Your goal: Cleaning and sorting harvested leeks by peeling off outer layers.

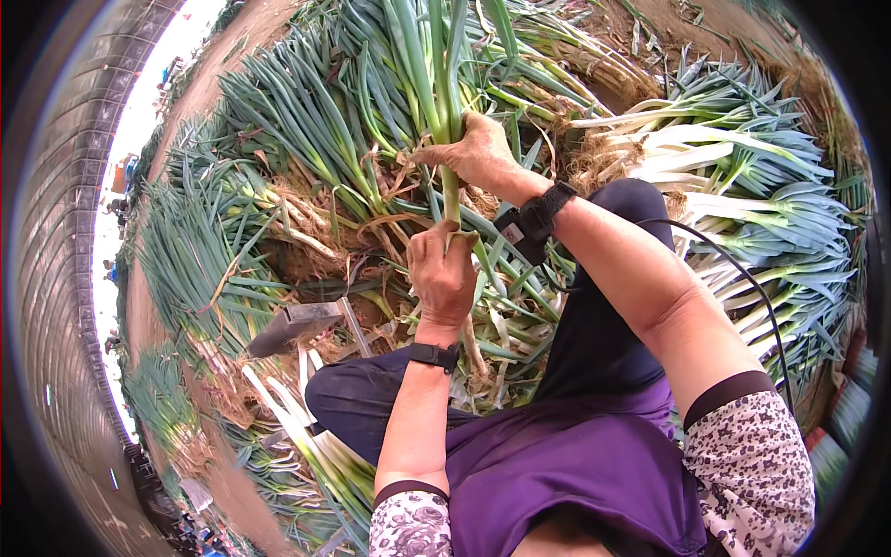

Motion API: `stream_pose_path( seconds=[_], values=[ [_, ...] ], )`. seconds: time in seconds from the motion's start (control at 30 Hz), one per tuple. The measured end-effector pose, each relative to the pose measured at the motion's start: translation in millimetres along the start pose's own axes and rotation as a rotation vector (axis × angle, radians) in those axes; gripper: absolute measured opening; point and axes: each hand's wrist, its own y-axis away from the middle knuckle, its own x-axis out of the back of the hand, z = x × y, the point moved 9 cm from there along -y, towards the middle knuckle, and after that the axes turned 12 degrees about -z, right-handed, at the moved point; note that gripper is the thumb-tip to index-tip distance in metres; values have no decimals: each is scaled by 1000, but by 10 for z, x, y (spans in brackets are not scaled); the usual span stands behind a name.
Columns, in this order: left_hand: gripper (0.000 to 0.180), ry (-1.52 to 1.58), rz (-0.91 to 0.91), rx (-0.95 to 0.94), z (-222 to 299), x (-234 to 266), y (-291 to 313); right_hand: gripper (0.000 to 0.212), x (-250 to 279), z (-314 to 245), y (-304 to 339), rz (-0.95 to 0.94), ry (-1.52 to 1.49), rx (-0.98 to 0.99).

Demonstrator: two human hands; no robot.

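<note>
A long green onion [451, 197] runs between my two hands, its leaves pointing away from me. My left hand [442, 278] is closed around the lower, pale part of the stalk. Farther up, my right hand [483, 158] grips it where the green leaves begin, thumb laid across. Just below my left hand a rooted stalk end [478, 357] shows; whether it belongs to the held onion I cannot tell. Under and around both hands lie loose leaves and peelings [510, 320].
Untrimmed green onions [288, 121] are heaped ahead and to the left, roots soil-covered. Whiter-stemmed onions [715, 153] lie in a row at right; several more [316, 455] rest by my left knee. A dark block-shaped object [295, 327] with a metal strip stands left of my knee. A black cable [742, 269] runs past my right arm.
</note>
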Motion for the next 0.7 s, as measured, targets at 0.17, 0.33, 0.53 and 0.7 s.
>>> stream_pose_path(
  seconds=[0.17,0.33,0.53,0.7],
  values=[
    [14,246,-258,227,-108,-262,491,46,240,-11,-64,169,-19,44],
    [18,451,-786,507,-216,-525,1375,48,203,-97,19,119,-49,42],
    [25,627,-186,658,-555,-42,426,36,5,-91,106,24,-65,63],
    [17,709,-68,649,-653,-195,66,33,-156,-63,102,43,-13,145]
  ],
)
